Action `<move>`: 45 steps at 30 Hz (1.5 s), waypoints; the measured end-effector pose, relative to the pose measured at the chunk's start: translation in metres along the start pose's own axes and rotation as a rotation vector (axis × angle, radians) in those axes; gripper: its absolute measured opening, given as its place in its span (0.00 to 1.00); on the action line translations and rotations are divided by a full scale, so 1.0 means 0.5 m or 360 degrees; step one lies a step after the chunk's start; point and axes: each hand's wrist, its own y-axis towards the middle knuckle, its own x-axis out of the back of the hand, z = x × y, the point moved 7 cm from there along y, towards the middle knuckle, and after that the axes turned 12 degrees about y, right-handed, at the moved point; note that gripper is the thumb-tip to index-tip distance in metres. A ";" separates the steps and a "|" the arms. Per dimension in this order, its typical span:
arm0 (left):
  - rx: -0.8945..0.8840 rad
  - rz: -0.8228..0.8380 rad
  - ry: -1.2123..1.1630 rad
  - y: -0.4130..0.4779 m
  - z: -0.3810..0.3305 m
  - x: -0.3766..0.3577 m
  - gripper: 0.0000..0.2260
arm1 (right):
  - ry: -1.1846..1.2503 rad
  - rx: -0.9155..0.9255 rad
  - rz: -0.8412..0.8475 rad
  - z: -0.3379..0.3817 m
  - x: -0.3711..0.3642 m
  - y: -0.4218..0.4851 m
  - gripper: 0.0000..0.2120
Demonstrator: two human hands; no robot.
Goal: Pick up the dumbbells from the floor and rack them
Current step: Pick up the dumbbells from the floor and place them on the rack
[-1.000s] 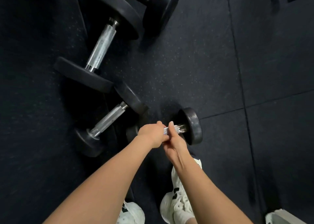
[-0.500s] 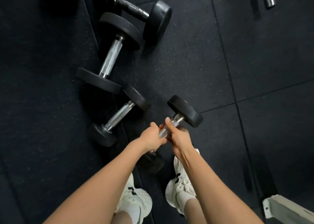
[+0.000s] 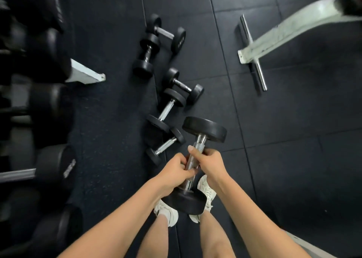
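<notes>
The left grip and the right grip are both clenched round one dumbbell, held tilted above the shoes. Just beyond the grips, five more floor dumbbells lie in a line. The rack stands off to their left, and a white frame stands far to the right.

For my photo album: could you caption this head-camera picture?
A lifted dumbbell, gripped by the left hand and right hand; other dumbbells lie on the floor.
</notes>
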 end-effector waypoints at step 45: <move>0.0223 -0.1742 -0.1844 -1.097 0.677 0.554 0.23 | -0.1777 0.0373 0.1778 -0.403 -1.144 -0.969 0.07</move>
